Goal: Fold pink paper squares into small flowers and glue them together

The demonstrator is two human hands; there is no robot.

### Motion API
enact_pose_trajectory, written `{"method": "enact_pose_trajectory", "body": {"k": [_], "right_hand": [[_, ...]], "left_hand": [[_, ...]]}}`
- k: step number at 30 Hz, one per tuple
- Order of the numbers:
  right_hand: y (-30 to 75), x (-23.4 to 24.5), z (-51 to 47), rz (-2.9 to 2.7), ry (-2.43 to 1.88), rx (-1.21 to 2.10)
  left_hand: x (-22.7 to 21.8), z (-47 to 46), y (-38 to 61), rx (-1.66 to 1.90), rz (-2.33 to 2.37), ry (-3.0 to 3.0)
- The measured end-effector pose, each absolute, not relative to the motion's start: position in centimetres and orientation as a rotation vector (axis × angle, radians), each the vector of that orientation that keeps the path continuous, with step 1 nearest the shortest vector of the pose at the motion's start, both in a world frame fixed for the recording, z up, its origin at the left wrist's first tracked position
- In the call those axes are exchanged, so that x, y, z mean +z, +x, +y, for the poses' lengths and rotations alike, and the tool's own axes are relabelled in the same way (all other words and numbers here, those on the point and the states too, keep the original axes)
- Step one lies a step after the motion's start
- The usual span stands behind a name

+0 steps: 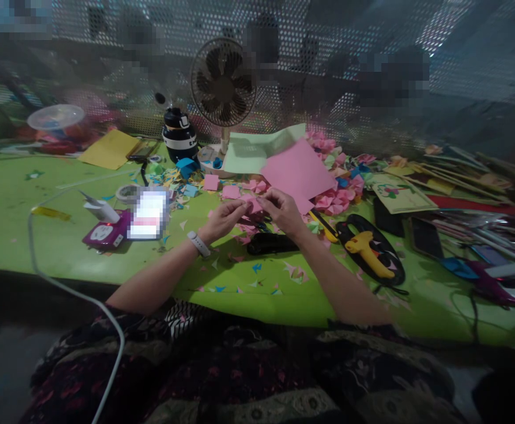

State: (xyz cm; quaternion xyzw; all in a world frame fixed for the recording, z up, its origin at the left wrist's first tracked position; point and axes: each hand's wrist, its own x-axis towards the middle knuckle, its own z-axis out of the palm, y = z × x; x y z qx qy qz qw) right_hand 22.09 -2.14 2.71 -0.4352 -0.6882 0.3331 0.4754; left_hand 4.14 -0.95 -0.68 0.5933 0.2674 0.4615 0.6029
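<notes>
Between my two hands is a small piece of pink paper, pinched from both sides. My left hand, with a white band on the wrist, has its thumb and fingertips closed on the paper's left part. On the other side my right hand grips it with thumb and forefinger. Just beyond lie small pink paper squares and a large pink sheet. A black stapler-like tool rests under my hands, among paper scraps.
A lit phone leans by a purple device at left. Behind stand a fan and a black bottle. Folded pink papers, a yellow glue gun and a dark phone lie to the right.
</notes>
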Motion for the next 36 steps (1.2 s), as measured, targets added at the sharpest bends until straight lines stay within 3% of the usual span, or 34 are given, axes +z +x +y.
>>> {"method": "enact_pose_trajectory", "body": {"k": [23, 30, 36], "right_hand": [[22.3, 2.1, -1.8, -1.812, -1.101, 0.747], [22.2, 1.8, -1.7, -1.91, -1.196, 0.512], [22.5, 1.9, -1.6, -1.933, -1.2, 0.532]], "left_hand": [[-0.6, -0.7, 4.0, 0.975, 0.604, 1.411], [-0.8, -0.3, 4.0, 0.97, 0.658, 1.409], [-1.3, 0.1, 4.1, 1.044, 0.687, 1.357]]}}
